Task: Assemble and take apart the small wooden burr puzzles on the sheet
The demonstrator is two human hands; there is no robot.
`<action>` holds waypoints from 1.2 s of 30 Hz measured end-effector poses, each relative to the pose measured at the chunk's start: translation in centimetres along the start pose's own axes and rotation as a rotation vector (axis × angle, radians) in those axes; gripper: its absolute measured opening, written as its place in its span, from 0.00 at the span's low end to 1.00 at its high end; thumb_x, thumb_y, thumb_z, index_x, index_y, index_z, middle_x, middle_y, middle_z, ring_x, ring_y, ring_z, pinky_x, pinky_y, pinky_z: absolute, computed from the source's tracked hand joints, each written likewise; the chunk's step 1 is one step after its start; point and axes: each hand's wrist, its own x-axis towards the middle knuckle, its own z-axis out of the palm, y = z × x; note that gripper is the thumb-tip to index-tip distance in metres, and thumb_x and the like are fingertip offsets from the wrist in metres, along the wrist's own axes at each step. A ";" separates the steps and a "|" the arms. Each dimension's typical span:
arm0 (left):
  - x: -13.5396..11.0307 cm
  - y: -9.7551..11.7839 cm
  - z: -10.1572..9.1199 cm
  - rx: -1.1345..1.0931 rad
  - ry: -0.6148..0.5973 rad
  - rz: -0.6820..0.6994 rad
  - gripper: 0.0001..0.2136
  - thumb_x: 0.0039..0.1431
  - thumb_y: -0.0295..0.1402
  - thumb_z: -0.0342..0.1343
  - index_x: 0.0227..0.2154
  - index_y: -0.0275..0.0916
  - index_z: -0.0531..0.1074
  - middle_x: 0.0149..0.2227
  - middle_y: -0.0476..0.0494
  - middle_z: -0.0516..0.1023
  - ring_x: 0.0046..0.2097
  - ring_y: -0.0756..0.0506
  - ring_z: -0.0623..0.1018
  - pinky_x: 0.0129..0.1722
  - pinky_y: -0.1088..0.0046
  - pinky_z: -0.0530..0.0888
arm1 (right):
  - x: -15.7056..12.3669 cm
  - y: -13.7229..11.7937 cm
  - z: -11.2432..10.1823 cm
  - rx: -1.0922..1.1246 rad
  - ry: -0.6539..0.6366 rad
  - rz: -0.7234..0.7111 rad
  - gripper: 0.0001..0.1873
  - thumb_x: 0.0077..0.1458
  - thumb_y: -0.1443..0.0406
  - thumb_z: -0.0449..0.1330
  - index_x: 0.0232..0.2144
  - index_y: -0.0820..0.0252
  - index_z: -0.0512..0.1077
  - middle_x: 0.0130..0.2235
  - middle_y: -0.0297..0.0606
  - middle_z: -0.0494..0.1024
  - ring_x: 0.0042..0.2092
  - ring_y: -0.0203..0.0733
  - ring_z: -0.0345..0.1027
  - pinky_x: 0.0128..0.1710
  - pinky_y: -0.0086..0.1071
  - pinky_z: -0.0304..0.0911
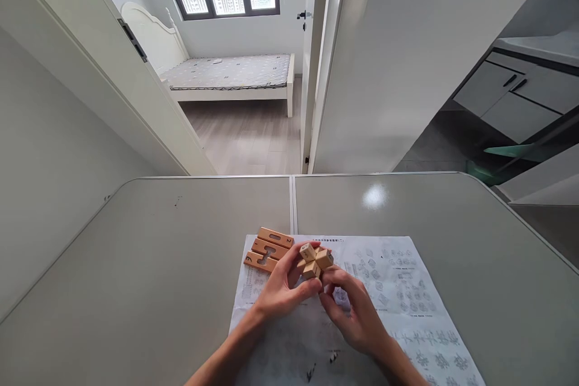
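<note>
A small cluster of interlocked wooden puzzle pieces (315, 260) is held just above a printed instruction sheet (398, 289). My left hand (280, 289) grips the cluster from the left, fingers curled round it. From the right and below, my right hand (355, 307) pinches the same cluster. Three loose notched wooden bars (268, 248), marked with numbers, lie side by side on the sheet's top left corner, just left of my left hand.
The sheet lies on a grey folding table (145, 277) with a centre seam. Beyond the table's far edge an open doorway shows a bed (230, 75) and a window. A white wall stands to the right, and cabinets (520, 96) at far right.
</note>
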 end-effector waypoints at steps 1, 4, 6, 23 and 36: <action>0.0 0.1 -0.1 -0.006 0.007 0.009 0.32 0.59 0.47 0.69 0.62 0.43 0.67 0.62 0.33 0.73 0.64 0.31 0.73 0.62 0.54 0.72 | 0.0 0.1 0.0 0.012 0.001 0.009 0.08 0.66 0.70 0.58 0.43 0.50 0.69 0.40 0.34 0.74 0.35 0.39 0.67 0.33 0.29 0.67; 0.1 0.2 -0.2 0.002 0.039 0.035 0.31 0.57 0.42 0.71 0.61 0.45 0.68 0.61 0.36 0.74 0.62 0.34 0.74 0.62 0.56 0.71 | 0.0 0.3 0.1 0.057 0.027 0.038 0.06 0.67 0.67 0.58 0.45 0.50 0.69 0.43 0.37 0.75 0.39 0.41 0.70 0.35 0.30 0.69; 0.1 0.3 -0.2 0.002 0.050 0.036 0.31 0.56 0.40 0.72 0.60 0.46 0.68 0.61 0.37 0.74 0.62 0.35 0.75 0.62 0.55 0.71 | -0.1 0.5 0.2 0.089 0.080 0.088 0.09 0.68 0.65 0.59 0.49 0.48 0.68 0.45 0.38 0.76 0.41 0.42 0.72 0.37 0.31 0.69; 0.3 0.2 -0.6 0.017 -0.043 0.043 0.32 0.52 0.38 0.74 0.59 0.46 0.71 0.61 0.37 0.76 0.62 0.33 0.75 0.60 0.54 0.74 | 0.8 0.5 -0.3 0.042 -0.093 0.222 0.14 0.71 0.55 0.55 0.38 0.57 0.74 0.36 0.38 0.76 0.35 0.43 0.68 0.35 0.33 0.64; 0.2 0.0 -0.6 0.083 -0.034 0.043 0.33 0.52 0.42 0.75 0.59 0.45 0.71 0.61 0.36 0.76 0.61 0.34 0.76 0.60 0.55 0.73 | 0.6 1.1 -0.1 0.029 -0.067 0.228 0.16 0.70 0.53 0.57 0.36 0.58 0.73 0.35 0.38 0.75 0.35 0.44 0.68 0.35 0.34 0.66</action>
